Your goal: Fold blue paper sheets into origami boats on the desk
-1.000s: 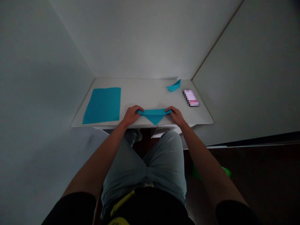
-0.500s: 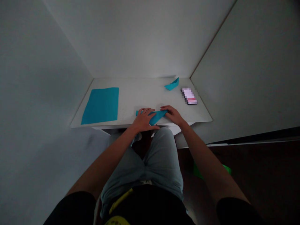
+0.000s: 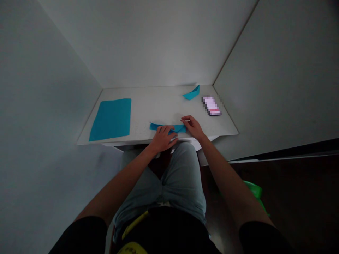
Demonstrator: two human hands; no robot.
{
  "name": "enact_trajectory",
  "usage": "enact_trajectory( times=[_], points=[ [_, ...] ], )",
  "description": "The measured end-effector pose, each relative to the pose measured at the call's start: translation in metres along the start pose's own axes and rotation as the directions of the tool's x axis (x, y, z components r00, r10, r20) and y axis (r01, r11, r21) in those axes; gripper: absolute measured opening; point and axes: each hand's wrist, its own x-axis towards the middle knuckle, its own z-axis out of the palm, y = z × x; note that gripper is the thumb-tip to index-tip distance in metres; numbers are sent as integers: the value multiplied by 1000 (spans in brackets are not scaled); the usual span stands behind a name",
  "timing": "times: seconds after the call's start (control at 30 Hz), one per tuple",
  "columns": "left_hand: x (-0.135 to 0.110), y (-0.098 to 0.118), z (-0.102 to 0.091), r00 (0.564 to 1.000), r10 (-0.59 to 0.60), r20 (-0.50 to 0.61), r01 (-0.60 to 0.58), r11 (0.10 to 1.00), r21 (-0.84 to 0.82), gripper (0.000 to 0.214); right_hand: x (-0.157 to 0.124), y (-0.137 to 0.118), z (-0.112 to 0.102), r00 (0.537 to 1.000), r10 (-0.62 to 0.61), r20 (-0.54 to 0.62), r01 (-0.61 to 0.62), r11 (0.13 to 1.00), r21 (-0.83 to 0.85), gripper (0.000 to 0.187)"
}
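Note:
A strip of folded blue paper lies near the front edge of the white table. My left hand rests over its middle, with curled fingers gripping the lower fold and the thumb toward me. At the right end of the strip, my right hand has its fingers closed on the paper, the thumb and forefinger close together. The left end sticks out past my left fingers. Part of the paper is hidden under both hands.
A flat blue sheet lies on the table's left side. Toward the back right stand a folded blue paper boat and a blurred-out phone. Walls enclose the table's back and sides. A green plastic object is on the dark floor at right.
The paper under my hands has gone from a slanted, pointed shape to a straighter strip. My left fingers have drawn in toward me, and my right fingertips have lifted slightly. The view has shifted a little.

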Motion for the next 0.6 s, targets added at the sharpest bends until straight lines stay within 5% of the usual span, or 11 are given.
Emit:
enact_trajectory(
  times=[0.3, 0.6],
  points=[
    [7, -10, 5, 985, -156, -72, 158, 987, 14, 34, -3, -1, -1, 989, -52, 139, 59, 997, -47, 46],
    [9, -27, 3, 988, -153, 26, 153, 988, 1, 39, -1, 0, -1, 968, -185, 167, 217, 956, -197, 38]
  ],
)
